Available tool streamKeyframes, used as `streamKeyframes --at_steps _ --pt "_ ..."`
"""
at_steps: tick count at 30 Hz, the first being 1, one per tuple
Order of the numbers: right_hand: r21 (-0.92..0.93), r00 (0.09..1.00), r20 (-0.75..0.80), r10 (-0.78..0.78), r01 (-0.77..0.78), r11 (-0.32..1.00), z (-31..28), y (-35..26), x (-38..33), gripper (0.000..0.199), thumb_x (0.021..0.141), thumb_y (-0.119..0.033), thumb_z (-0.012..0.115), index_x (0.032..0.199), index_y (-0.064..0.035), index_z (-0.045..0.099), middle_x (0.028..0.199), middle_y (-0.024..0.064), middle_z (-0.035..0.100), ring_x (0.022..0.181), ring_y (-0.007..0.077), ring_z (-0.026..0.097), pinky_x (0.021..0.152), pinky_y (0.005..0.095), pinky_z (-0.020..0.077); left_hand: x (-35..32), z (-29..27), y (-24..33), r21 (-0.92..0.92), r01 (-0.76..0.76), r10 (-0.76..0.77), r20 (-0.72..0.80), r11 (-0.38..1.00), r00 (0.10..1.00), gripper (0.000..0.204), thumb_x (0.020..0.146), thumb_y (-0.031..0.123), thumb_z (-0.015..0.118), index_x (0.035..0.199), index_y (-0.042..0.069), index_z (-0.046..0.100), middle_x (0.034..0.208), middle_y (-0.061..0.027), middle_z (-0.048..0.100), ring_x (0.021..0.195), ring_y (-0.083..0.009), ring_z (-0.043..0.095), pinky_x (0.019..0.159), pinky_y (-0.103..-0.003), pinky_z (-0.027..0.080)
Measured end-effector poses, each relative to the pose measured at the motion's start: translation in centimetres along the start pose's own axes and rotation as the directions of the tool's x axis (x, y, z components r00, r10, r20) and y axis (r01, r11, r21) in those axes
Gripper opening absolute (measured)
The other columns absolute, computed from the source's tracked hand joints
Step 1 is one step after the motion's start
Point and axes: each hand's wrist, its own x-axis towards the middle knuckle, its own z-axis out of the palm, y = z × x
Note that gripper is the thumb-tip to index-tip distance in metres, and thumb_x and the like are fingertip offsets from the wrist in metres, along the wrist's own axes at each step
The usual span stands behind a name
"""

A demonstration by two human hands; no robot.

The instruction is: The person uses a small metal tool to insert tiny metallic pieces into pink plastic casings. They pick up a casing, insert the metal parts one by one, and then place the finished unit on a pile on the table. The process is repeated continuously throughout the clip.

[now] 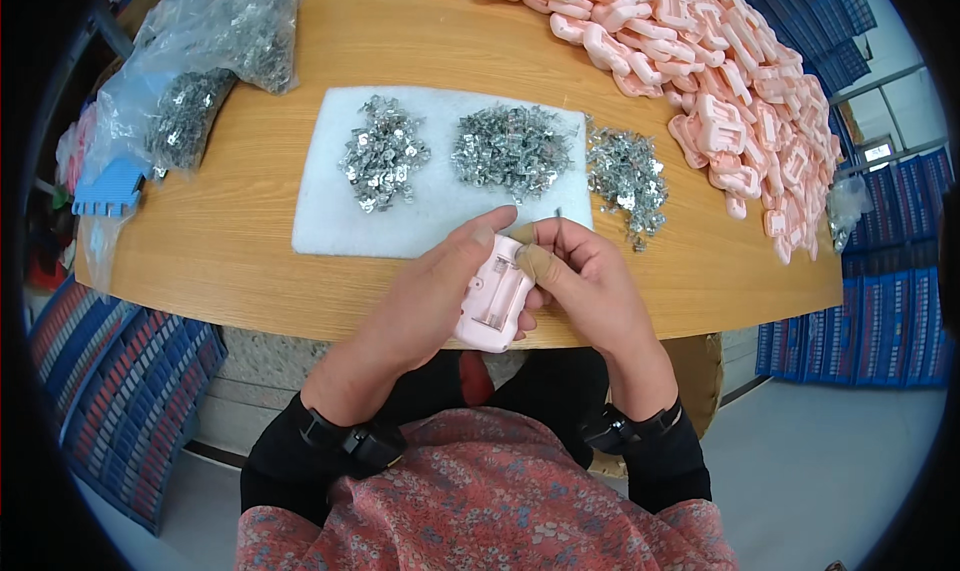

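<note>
A pale pink plastic casing [480, 321] with an open battery compartment is held over the table's front edge. My left hand [432, 289] is closed around its left side, thumb pointing up along the upper end. Tan finger covers sit on the thumb and index finger of my right hand [600, 289], which pinch at the casing's upper right corner; what lies between them is hidden. Other right fingers show at the casing's right edge. Just beyond, small metal pieces form a left pile [383, 156] and a middle pile [510, 151] on a white foam sheet [330, 226].
Another metal pile [628, 181] spills beside the sheet's right edge onto the wooden table [240, 221]. Many pink casings [720, 121] are heaped at the far right. Clear bags of metal pieces [250, 41] lie at the far left. Blue racks [130, 391] stand beyond both sides.
</note>
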Motion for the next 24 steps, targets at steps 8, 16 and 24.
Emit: streamKeyframes --at_steps 8,16,24 --pt "0.118 0.998 -0.009 0.057 -0.055 0.992 -0.8 0.9 -0.1 0.019 0.09 -0.011 0.068 0.105 0.0011 0.064 0.086 -0.0005 0.063 0.072 0.0034 0.054 0.065 0.0189 0.0456 -0.9 -0.4 0.0 0.624 -0.242 0.305 0.005 0.743 0.952 0.041 0.101 0.013 0.048 0.14 -0.001 0.047 0.1 -0.0059 0.065 0.086 -0.0086 0.06 0.072 -0.027 0.052" --pt "0.062 0.999 -0.009 0.038 -0.037 0.997 -0.3 0.5 -0.8 0.02 0.092 -0.014 0.068 0.104 0.0012 0.064 0.084 -0.0018 0.062 0.072 0.0029 0.053 0.065 0.0187 0.0457 -1.3 0.8 0.9 0.873 -0.242 0.369 0.078 0.423 0.926 0.035 0.096 0.005 0.052 0.13 0.0 0.057 0.091 -0.0054 0.066 0.073 -0.0081 0.058 0.067 -0.024 0.049" --pt "0.117 0.983 -0.079 -0.165 0.174 0.978 0.4 0.6 -1.3 0.025 0.094 -0.012 0.067 0.116 -0.0006 0.062 0.087 -0.0046 0.061 0.071 0.0002 0.049 0.063 0.0175 0.0404 -1.1 -1.0 -0.2 -0.048 -0.104 0.106 0.035 0.993 0.994 0.038 0.103 0.02 0.046 0.138 0.008 0.048 0.089 -0.0074 0.062 0.066 -0.0146 0.059 0.06 -0.026 0.048"
